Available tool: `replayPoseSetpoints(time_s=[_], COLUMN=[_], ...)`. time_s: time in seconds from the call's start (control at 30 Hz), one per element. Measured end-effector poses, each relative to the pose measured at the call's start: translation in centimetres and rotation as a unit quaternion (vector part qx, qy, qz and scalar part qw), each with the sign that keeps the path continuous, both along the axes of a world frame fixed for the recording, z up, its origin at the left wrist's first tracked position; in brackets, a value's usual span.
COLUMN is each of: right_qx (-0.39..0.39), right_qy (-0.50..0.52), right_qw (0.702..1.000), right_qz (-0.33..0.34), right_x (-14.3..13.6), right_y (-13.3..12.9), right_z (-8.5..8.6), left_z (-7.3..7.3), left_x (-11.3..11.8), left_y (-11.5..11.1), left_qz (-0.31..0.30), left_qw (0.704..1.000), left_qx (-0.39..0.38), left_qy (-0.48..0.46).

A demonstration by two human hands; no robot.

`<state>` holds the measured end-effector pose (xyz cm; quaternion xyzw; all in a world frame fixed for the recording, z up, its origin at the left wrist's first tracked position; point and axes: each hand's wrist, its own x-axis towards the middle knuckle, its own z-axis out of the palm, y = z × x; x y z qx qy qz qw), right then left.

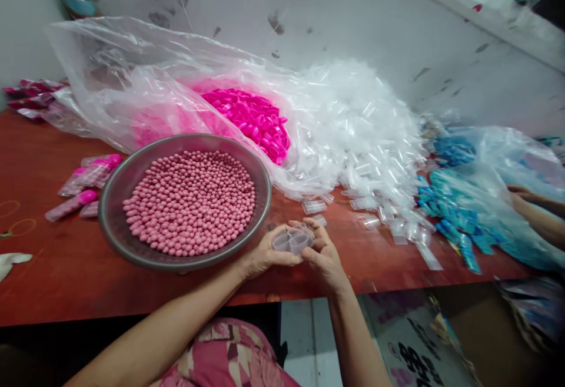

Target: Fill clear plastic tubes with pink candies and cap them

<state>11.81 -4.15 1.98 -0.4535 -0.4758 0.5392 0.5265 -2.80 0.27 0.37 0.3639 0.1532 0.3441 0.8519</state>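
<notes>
Several clear plastic tubes (291,241) are bunched together, their open ends facing me. My left hand (267,252) wraps round them from the left, its thumb lying across the front. From the other side my right hand (321,252) closes on the same bunch, fingers curled over the tubes. Left of my hands stands a metal bowl (108,216) holding many small round pink balls (189,204). Beyond my right hand a large heap of clear tubes (366,122) spreads over the table, a few loose tubes (314,206) lying at its near edge.
Bright pink caps (253,119) spill from a clear plastic bag (145,89) behind the bowl. Filled tubes with pink caps (73,203) lie left of it on the red table (57,269). At right are blue pieces (459,210) and another person's hand (525,195) by a plastic bag.
</notes>
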Motion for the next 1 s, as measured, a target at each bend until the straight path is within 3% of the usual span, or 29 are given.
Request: replayPoseSetpoints(time_s=[0.07, 0.17, 0.27, 0.37, 0.43, 0.57, 0.67, 0.87, 1.0], right_qx=[0.026, 0.078, 0.132, 0.167, 0.141, 0.04, 0.027, 0.079, 0.045], right_qy=[-0.11, -0.281, -0.359, -0.359, -0.328, -0.14, -0.051, -0.229, -0.249], right_qw=[0.994, 0.956, 0.921, 0.913, 0.928, 0.982, 0.994, 0.969, 0.967], right_qz=[-0.007, -0.039, -0.075, -0.096, -0.105, -0.122, -0.094, -0.044, 0.001], right_x=[-0.1, -0.5, -0.9, -0.6, 0.1, 1.1, 0.8, -0.9, -1.1], right_y=[-0.3, -1.1, -1.5, -1.3, -1.1, -1.3, -1.7, -1.7, -1.8], right_z=[0.0, -0.3, -0.6, -0.5, -0.5, -0.8, -0.8, -1.0, -1.5], left_z=[-0.2, -0.5, -0.4, -0.2, -0.1, -0.5, -0.9, -0.9, -0.9], left_x=[0.2, 0.6, 0.8, 0.7, 0.6, 0.7, 1.0, 1.2, 0.8], left_y=[0.1, 0.0, -0.2, -0.3, -0.3, -0.2, -0.1, -0.2, 0.1], left_qz=[0.026, 0.08, 0.114, 0.128, 0.116, 0.114, 0.129, 0.11, 0.084], left_qw=[1.0, 0.996, 0.991, 0.987, 0.988, 0.99, 0.99, 0.994, 0.996], left_qx=[-0.002, 0.002, 0.03, 0.052, 0.061, 0.022, -0.029, -0.025, -0.002], left_qy=[0.008, 0.036, 0.064, 0.077, 0.084, 0.077, 0.05, 0.006, 0.021])
